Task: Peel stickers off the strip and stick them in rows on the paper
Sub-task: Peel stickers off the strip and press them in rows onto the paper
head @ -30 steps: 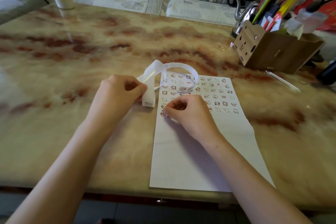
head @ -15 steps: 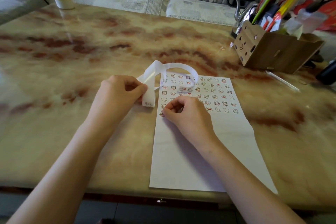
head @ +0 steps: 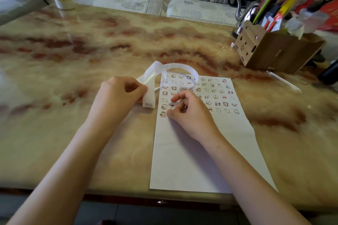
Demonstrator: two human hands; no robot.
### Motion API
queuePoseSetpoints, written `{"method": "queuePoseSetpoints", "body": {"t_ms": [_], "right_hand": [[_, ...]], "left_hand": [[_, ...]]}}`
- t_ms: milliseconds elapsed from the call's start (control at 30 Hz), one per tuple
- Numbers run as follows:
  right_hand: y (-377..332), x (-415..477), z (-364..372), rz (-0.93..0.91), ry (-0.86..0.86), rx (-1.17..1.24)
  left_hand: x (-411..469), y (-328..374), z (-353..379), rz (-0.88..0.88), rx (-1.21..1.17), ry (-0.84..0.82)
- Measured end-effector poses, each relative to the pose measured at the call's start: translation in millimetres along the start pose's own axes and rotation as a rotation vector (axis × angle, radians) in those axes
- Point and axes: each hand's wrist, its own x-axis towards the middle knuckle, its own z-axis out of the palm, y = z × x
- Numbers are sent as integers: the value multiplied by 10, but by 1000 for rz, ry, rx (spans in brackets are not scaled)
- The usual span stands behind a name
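Paper (head: 184, 160): flat on table (head: 91, 47), lower half bare.
Stickers (head: 215, 97): rows across paper's top part; a lone one starts the lowest row at paper's left edge.
L hand (head: 118, 98): just off paper's left edge, thumb + index curled, pinching strip (head: 148, 95) near its lower end.
Strip: loops up from the pinch, arcs over paper's top-left corner.
R hand (head: 192, 115): over paper's left part, fingers curled, thumb tip just beside the lone sticker; can't tell if anything's pinched.
Box (head: 270, 51): beyond paper's top-right corner, w/ pens.

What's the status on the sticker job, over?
Left hand pinches the strip. Right hand curled on the paper at the lowest row, sticker in it unclear. Strip's loop overhangs the top rows.
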Motion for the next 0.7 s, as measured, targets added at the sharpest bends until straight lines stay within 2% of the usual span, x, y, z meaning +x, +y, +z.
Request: {"method": "queuePoseSetpoints", "body": {"t_ms": [167,433,700], "right_hand": [[15,8,4,8,19,47],[1,-11,23,-41,52,-104],[16,11,-10,-23,-38,-25]], "left_hand": [[0,4,-5,0,-8,5],[-17,46,14,-21,-112,-23],[-1,26,24,-22,-114,-22]]}}
